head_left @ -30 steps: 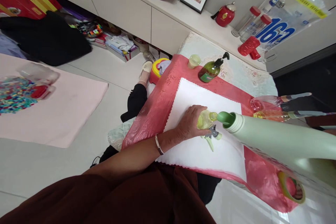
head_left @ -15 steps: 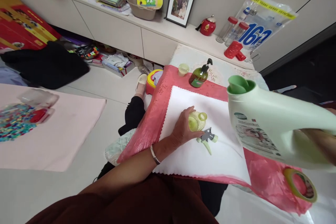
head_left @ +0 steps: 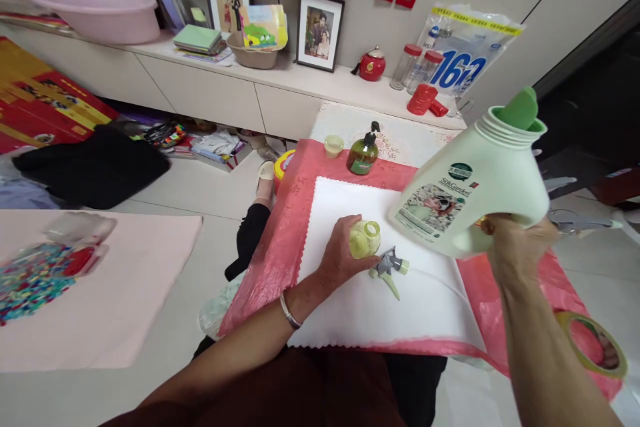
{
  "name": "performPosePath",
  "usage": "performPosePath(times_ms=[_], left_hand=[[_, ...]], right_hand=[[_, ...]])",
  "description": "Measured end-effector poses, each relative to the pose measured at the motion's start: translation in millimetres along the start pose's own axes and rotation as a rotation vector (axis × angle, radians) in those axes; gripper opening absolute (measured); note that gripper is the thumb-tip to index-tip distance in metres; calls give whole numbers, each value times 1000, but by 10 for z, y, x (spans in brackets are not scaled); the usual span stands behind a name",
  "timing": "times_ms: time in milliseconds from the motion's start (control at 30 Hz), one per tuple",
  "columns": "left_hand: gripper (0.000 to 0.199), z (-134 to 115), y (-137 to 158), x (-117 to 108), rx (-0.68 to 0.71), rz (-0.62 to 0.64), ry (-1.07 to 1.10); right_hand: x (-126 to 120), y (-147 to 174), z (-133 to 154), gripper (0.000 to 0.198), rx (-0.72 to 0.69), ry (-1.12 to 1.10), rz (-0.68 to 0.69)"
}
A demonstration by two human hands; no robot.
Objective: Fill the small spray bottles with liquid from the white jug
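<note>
My left hand [head_left: 341, 250] is wrapped round a small yellow-green spray bottle [head_left: 364, 240] with an uncapped neck, on the white scalloped mat [head_left: 345, 313]. A grey and green trigger spray head [head_left: 390, 265] lies beside it, its thin clear tube stretching right. My right hand [head_left: 520, 240] grips the handle of a large pale green detergent jug [head_left: 470, 180], raised over the mat's right side. The jug's mouth is uncapped, with a green spout showing, and points up and slightly right. Behind the mat stand a green pump bottle [head_left: 363, 155] and a small cup [head_left: 333, 145].
A roll of tape [head_left: 564, 321] lies on the red plastic sheet [head_left: 265, 267] at right. On the back cabinet are a red jar [head_left: 373, 65], glass jars [head_left: 400, 68] and a plastic bag [head_left: 463, 53]. Colourful small pieces [head_left: 35, 280] cover part of a pink table [head_left: 135, 280] at left.
The jug has swung from a leftward tilt over the mat to nearly upright, mouth up. My right hand on its handle has come further into view. The left hand keeps the spray bottle.
</note>
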State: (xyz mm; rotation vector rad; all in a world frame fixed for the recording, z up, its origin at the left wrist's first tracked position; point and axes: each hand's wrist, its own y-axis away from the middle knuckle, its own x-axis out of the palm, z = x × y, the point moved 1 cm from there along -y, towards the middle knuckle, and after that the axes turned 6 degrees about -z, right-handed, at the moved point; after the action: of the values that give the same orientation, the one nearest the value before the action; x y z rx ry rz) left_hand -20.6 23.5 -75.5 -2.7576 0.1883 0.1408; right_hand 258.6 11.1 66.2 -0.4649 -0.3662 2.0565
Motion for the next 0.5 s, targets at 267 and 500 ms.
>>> performPosePath(times_ms=[267,500], left_hand=[[95,-24,-4,-21,-22,17,16],[94,-9,-23,-15,-14,10,15]], right_hand=[[282,233,-527,33,77,-35,-48],[154,235,-553,39,120,57,79]])
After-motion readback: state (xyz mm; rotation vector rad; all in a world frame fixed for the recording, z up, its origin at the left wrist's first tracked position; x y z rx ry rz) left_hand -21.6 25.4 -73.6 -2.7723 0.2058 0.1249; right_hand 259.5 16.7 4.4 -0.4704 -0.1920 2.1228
